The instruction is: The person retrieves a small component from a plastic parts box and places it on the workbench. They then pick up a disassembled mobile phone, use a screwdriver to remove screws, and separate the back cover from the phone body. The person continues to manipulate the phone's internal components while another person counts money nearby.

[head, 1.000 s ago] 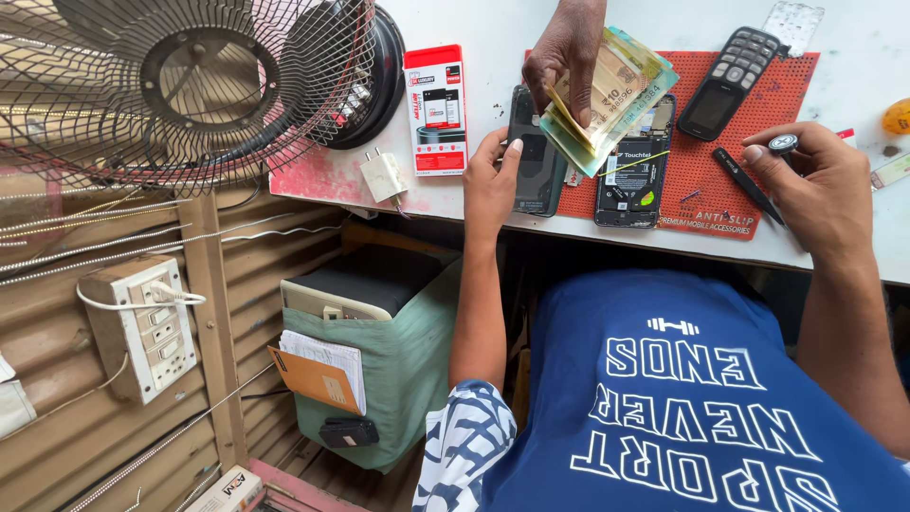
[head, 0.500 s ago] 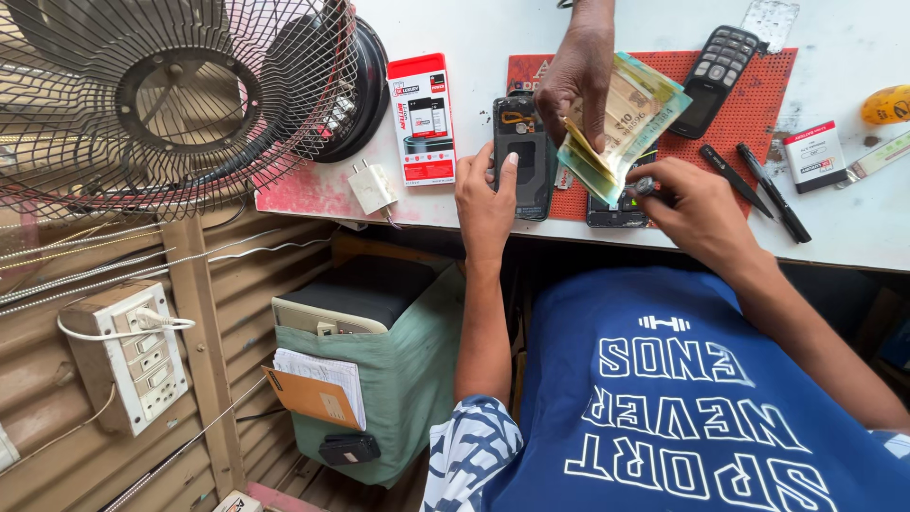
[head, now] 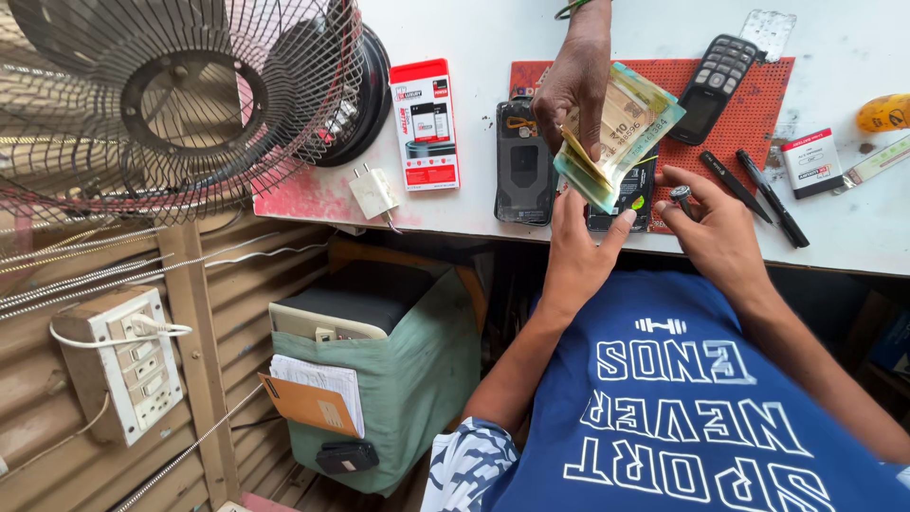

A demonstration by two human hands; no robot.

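paper banknotes [head: 616, 133], folded in a wad, hang over the white table's [head: 493, 28] near edge, pinched from above by another person's hand [head: 578, 81]. in the head view the left hand [head: 573, 251] reaches up from below, fingers held together and straight, tips touching the wad's lower end. the right hand [head: 716, 223] pinches a small dark screwdriver [head: 682, 197] just beside the notes, over the red mat [head: 749, 104]. an opened phone [head: 523, 163] lies left of the wad.

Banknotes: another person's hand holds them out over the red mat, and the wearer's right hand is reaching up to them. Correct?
Not quite. In the head view the left hand reaches up to the banknotes; the right hand holds a small dark tool. The other person's hand does hold them over the red mat.
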